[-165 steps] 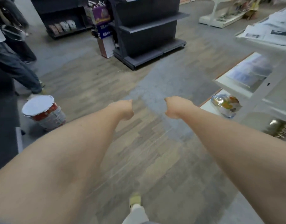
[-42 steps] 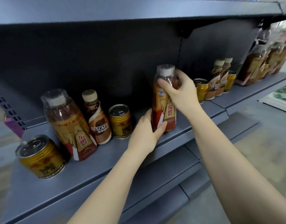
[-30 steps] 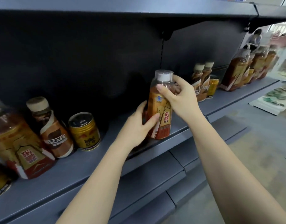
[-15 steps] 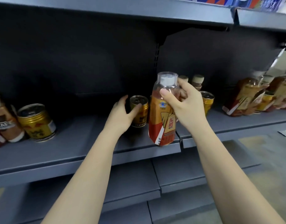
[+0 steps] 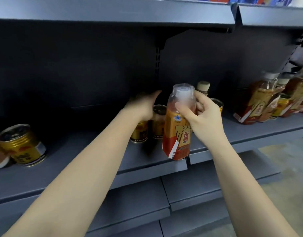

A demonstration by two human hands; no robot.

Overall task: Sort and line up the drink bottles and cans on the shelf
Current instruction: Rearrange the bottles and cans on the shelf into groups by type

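Orange drink in a clear plastic bottle [image 5: 177,127] is what my right hand [image 5: 203,117] holds, fingers pinched round its neck just under the domed cap. Its base hovers at the front edge of the shelf [image 5: 89,151], a little off the surface as far as I can judge. My left hand [image 5: 144,108] reaches behind it onto a gold can [image 5: 140,132], fingers laid over the top; a second can [image 5: 158,122] stands touching beside it. I cannot tell whether that hand truly grasps or only rests.

To do this well, I would lower the bottle straight down, base flat, then slide it back beside its kind at the right [image 5: 260,103].

Its long axis runs nearly upright, cap up, leaning slightly rightward at the top, label facing me.
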